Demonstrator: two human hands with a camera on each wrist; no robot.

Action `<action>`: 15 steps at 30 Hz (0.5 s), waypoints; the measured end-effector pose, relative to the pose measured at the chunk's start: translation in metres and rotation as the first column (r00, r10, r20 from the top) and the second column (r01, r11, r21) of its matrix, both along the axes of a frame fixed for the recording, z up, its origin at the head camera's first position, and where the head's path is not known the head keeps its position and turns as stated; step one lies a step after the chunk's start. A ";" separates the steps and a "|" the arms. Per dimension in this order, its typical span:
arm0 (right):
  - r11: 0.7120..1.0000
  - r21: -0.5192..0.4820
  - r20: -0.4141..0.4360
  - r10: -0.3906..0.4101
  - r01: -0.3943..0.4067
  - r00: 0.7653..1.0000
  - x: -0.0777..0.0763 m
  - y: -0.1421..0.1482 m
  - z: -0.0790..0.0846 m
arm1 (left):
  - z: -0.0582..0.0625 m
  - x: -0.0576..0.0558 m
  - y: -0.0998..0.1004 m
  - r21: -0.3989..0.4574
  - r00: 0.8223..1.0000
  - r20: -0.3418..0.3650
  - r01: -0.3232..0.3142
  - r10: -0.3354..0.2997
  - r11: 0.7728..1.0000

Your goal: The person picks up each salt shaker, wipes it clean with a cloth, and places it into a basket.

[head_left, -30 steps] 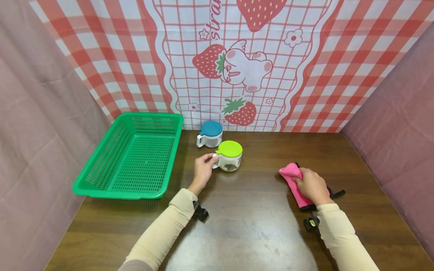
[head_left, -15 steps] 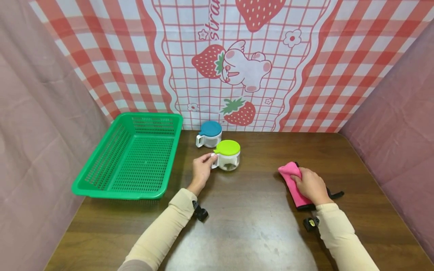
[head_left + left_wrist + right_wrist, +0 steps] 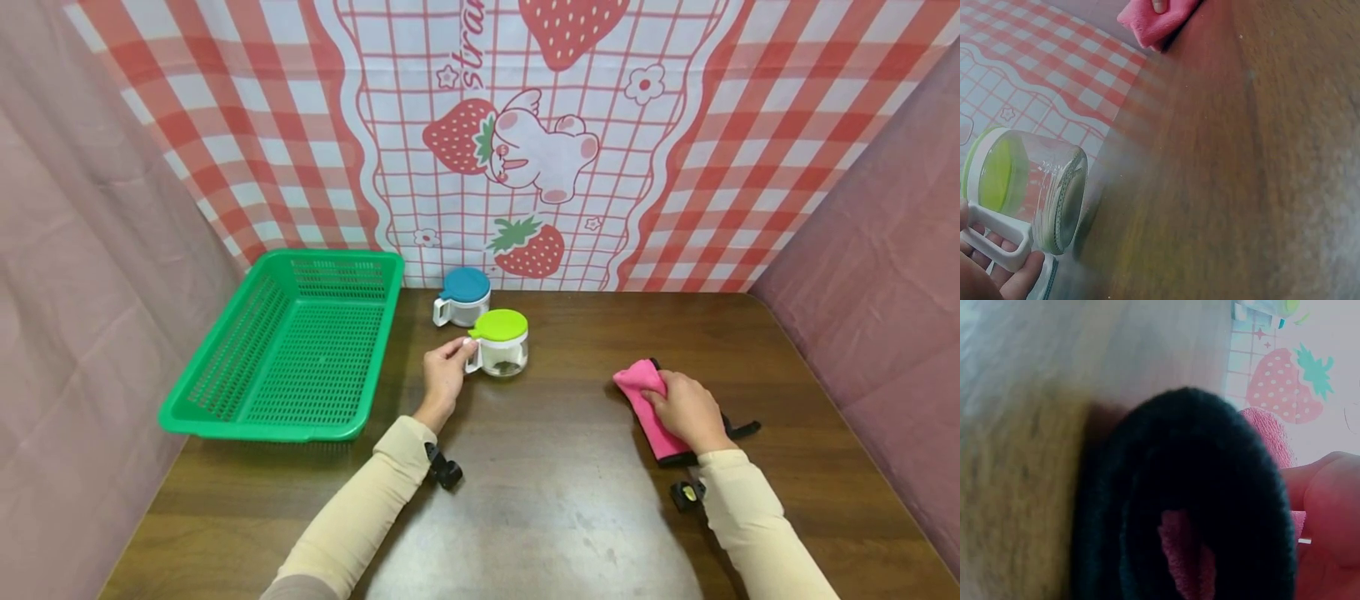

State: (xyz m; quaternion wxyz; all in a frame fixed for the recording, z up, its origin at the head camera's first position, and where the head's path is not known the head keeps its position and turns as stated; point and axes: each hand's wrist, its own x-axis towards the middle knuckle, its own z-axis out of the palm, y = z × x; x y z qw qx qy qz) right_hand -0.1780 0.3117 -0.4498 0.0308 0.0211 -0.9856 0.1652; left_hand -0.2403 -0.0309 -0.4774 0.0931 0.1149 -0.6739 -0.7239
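Observation:
My left hand (image 3: 444, 371) pinches the white handle of a clear glass seasoning jar (image 3: 504, 357) with a lime-green lid. Seen from the left wrist, the handle (image 3: 999, 234) lies between the thumb and fingers, and the jar's glass side faces the camera. On the right, my right hand (image 3: 688, 408) grips a folded pink cloth (image 3: 651, 410) with a black border, resting on the table. The cloth's rolled black edge (image 3: 1191, 425) fills much of the right wrist view. Behind the green-lidded jar is a similar jar with a blue lid (image 3: 467, 286).
A green plastic basket (image 3: 255, 434) with slotted walls stands on the left of the brown wooden table (image 3: 540, 483). Strawberry-print checked fabric (image 3: 555, 167) hangs along the back. Pinkish curtains (image 3: 900, 333) close off both sides.
The green-lidded jar has shifted slightly left with my left hand. My right hand keeps its grip on the pink cloth and has hardly moved.

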 end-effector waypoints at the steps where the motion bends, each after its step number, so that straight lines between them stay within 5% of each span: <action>1: 1.000 0.000 0.001 -0.003 0.003 1.000 0.000 0.000 0.000 | 0.000 0.000 0.000 0.010 1.000 0.007 -0.005 0.005 1.000; 15: 0.999 -0.036 -0.059 -0.014 0.012 0.998 0.006 -0.003 0.004 | 0.003 0.003 0.002 0.087 0.999 0.043 -0.015 0.011 0.996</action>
